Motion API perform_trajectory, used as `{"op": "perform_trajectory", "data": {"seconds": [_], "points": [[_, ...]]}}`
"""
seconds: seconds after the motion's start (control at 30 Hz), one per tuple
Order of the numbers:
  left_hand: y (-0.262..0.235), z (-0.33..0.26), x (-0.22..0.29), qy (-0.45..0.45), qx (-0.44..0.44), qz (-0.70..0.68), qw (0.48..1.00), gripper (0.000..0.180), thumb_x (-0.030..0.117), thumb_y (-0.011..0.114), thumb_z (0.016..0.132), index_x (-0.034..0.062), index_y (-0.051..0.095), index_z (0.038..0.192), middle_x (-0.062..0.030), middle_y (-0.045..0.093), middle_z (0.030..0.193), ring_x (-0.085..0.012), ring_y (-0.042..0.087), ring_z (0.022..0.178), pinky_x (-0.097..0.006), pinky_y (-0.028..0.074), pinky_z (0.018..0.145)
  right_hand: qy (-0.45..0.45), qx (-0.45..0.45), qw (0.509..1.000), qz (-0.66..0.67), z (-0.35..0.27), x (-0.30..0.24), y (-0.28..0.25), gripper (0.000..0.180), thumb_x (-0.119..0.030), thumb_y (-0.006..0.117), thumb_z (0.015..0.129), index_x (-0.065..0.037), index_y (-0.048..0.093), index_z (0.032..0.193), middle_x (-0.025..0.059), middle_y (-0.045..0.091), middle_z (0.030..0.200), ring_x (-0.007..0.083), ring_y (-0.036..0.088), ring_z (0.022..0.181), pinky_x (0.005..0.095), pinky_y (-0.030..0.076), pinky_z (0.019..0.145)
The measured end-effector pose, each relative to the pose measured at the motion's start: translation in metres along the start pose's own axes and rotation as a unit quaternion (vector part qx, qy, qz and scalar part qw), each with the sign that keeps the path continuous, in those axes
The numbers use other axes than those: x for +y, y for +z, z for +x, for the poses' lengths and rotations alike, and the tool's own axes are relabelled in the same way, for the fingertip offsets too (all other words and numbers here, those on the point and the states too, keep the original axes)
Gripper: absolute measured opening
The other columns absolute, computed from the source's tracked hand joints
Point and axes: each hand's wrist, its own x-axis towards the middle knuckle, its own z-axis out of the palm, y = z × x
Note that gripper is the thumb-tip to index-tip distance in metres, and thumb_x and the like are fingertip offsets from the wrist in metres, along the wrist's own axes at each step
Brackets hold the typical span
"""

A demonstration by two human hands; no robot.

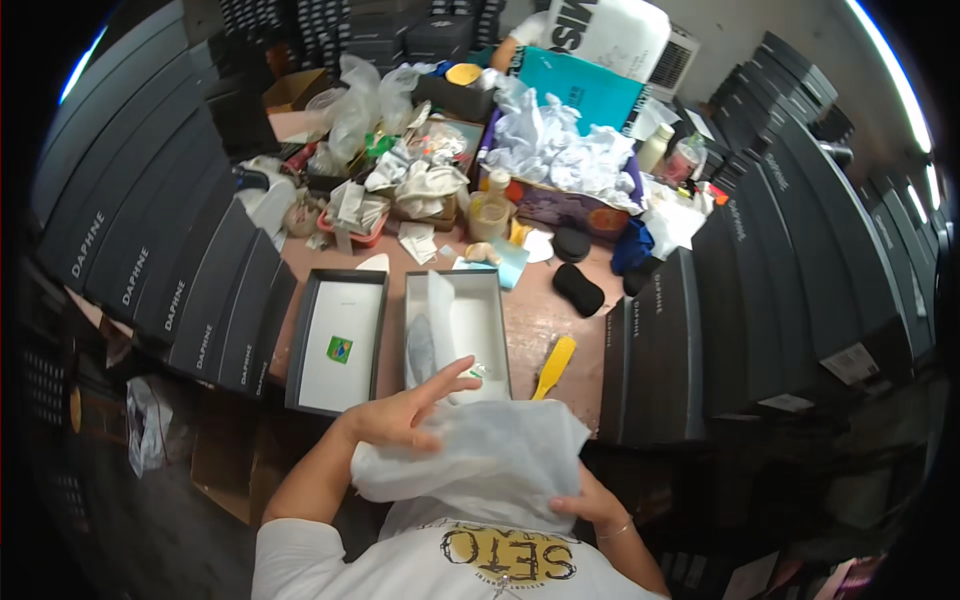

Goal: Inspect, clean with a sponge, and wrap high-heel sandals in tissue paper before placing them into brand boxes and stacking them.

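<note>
Close to my body is a thin white wrapping sheet or bag (480,450), crumpled and slightly see-through; what it may cover cannot be made out. My left hand (395,415) lies over its left upper edge, fingers spread apart. At its right lower side, my right hand (595,500) pinches it, thumb on top and the other fingers hidden beneath. Just beyond stands an open shoe box (503,330) with a white inside, holding white paper (440,310) and a greyish wrapped thing at its left. Left of it sits a dark-rimmed box lid (335,300) with a small green-and-yellow packet (339,349).
A yellow brush-like tool (555,365) and a black sponge-like pad (578,290) lie right of the box. Grey shoe boxes are stacked at left (190,280) and right (720,320). Behind are a carton of crumpled paper (560,140), a bottle (490,212) and another person's arm (508,52).
</note>
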Motion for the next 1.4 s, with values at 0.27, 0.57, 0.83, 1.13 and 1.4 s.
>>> {"op": "perform_trajectory", "data": {"seconds": [0.27,0.57,0.83,1.13,1.4], "points": [[-0.012,0.092,-0.07,0.217,0.43,-0.052,0.875,0.067,0.012,0.062,0.089,0.0027,0.027,0.146,-0.0126,0.045,0.139,-0.0242,0.043,0.128,-0.033,0.034,0.106,-0.092,0.163,0.972,-0.142,0.075,-0.029,-0.008,0.068,-0.02,0.066,0.085,0.004,0.033,0.139,0.0115,0.051,0.127,0.0209,0.049,0.118,0.0342,0.04,0.1],[-0.046,0.131,-0.123,0.162,0.476,-0.195,0.842,0.051,0.025,0.05,0.098,0.0019,0.035,0.14,-0.0121,0.045,0.136,-0.0228,0.044,0.125,-0.035,0.035,0.103,0.003,0.157,0.907,-0.392,0.241,0.017,-0.009,0.053,-0.033,0.055,0.094,0.006,0.042,0.128,0.0194,0.054,0.119,0.0239,0.054,0.109,0.033,0.043,0.094],[-0.047,0.154,-0.166,0.162,0.502,-0.065,0.847,0.059,0.011,0.061,0.087,-0.002,0.035,0.139,-0.0188,0.038,0.141,-0.0292,0.039,0.129,-0.036,0.031,0.107,-0.112,0.269,0.869,-0.401,0.129,0.007,-0.047,0.054,-0.018,0.066,0.085,-0.001,0.047,0.133,0.0276,0.048,0.123,0.0399,0.05,0.116,0.042,0.041,0.1],[-0.026,0.114,-0.138,0.175,0.551,0.366,0.729,0.054,0.007,0.069,0.079,-0.0035,0.05,0.128,-0.0217,0.044,0.135,-0.036,0.048,0.121,-0.038,0.039,0.102,-0.117,0.224,0.765,-0.593,0.18,0.06,-0.085,0.05,-0.011,0.064,0.078,-0.006,0.055,0.127,0.0291,0.041,0.13,0.0472,0.049,0.112,0.0483,0.043,0.096],[-0.019,0.094,-0.13,0.132,0.497,0.221,0.829,0.071,0.005,0.07,0.076,0.0022,0.038,0.139,-0.0202,0.049,0.125,-0.0324,0.052,0.114,-0.036,0.043,0.096,-0.181,0.189,0.804,-0.534,0.226,-0.014,-0.018,0.042,-0.024,0.061,0.087,0.003,0.055,0.119,0.0265,0.061,0.107,0.0426,0.06,0.096,0.0451,0.048,0.086]]}}
